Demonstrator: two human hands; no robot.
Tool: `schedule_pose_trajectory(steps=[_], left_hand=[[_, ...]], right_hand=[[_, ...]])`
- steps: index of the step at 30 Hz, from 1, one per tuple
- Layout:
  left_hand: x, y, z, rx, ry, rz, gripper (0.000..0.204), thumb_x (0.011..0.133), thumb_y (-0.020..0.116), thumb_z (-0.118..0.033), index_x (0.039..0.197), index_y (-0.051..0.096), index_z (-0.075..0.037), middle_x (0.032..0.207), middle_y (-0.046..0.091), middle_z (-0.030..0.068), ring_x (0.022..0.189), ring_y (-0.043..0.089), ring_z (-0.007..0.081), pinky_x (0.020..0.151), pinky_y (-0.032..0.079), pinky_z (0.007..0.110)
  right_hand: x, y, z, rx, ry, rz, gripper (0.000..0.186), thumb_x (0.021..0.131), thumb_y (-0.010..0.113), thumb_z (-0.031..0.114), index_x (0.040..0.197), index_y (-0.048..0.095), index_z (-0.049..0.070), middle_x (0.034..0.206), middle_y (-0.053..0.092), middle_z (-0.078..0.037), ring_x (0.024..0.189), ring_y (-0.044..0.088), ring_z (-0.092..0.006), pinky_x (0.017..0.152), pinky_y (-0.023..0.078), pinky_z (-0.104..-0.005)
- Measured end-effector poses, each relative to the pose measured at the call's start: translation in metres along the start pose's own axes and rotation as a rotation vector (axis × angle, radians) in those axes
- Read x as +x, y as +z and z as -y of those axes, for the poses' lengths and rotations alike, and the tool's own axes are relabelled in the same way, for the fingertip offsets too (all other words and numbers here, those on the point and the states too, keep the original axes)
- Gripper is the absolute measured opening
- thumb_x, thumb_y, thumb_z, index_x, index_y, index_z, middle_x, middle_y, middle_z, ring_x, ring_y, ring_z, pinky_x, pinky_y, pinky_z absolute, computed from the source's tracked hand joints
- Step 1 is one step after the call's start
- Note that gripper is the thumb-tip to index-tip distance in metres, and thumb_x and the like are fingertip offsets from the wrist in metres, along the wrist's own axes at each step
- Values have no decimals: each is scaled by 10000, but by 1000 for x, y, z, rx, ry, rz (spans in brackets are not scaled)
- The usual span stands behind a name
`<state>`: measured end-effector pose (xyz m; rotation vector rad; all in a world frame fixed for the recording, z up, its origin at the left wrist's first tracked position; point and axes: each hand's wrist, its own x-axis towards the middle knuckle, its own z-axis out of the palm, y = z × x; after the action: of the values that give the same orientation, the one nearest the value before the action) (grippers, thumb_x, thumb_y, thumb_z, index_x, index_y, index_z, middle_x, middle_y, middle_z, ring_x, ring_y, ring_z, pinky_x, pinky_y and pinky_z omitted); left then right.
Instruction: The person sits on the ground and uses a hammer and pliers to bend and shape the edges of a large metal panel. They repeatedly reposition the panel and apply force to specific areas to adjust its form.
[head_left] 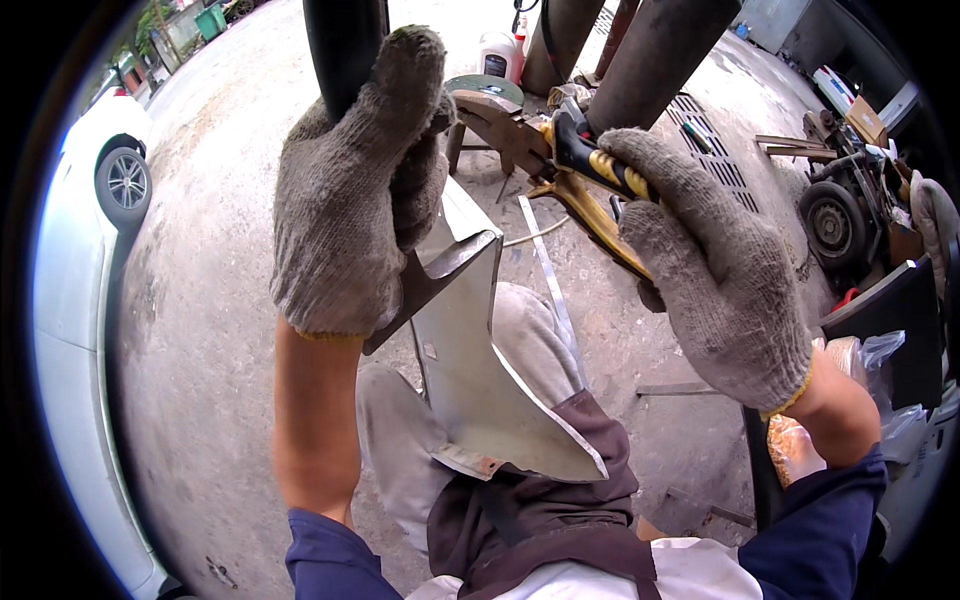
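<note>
A pale, bent sheet-metal panel [465,370] with rusty spots rises from my lap between my knees. My left hand [350,200], in a grey knit glove, is closed with its thumb up around the panel's upper left edge. A dark flange of the panel slants out below that hand; the fingers hide the exact hold. My gloved right hand [710,260] grips a pair of tin snips [590,190] with yellow-and-black handles. Their brownish jaws point up and left, beyond the panel's top, apart from it.
A small round stool [485,90] stands ahead, near a white jug [497,55] and thick brown cylinders [665,60]. A dark post [345,50] shows above my left hand. At left is a white car [75,290]; at right, a wheeled machine [835,230] and clutter. A metal strip [548,270] lies on the concrete.
</note>
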<state>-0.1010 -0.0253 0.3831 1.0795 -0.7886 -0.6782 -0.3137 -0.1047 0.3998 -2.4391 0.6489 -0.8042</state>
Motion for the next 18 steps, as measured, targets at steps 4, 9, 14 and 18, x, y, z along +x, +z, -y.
schedule_pose_trajectory(steps=[4,9,14,18], left_hand=[[-2,1,0,71,-17,-22,490,841,686,-585,797,599,-105,545,408,-71,425,330,34,395,247,214],[-2,4,-3,79,5,-25,490,880,633,-596,793,588,-117,536,365,-83,429,294,32,397,212,220],[-4,3,-1,96,7,-53,483,886,629,-590,784,576,-120,539,359,-83,428,293,31,395,216,220],[-3,5,-3,77,-23,-42,478,884,635,-585,788,575,-121,540,360,-84,427,296,29,395,219,218]], right_hand=[[-1,-7,-2,-324,-81,371,370,984,560,125,1349,543,67,1005,677,-83,671,604,-101,596,504,-255],[-11,-1,-2,-78,-67,30,349,959,582,89,1306,575,46,992,687,-146,729,658,-213,639,508,-308],[-1,-10,-6,-71,-96,95,337,944,596,66,1280,600,44,974,702,-148,713,667,-207,621,518,-298],[-9,-5,-5,-245,-154,161,366,936,610,56,1302,591,50,951,706,-113,696,654,-156,605,516,-279]])
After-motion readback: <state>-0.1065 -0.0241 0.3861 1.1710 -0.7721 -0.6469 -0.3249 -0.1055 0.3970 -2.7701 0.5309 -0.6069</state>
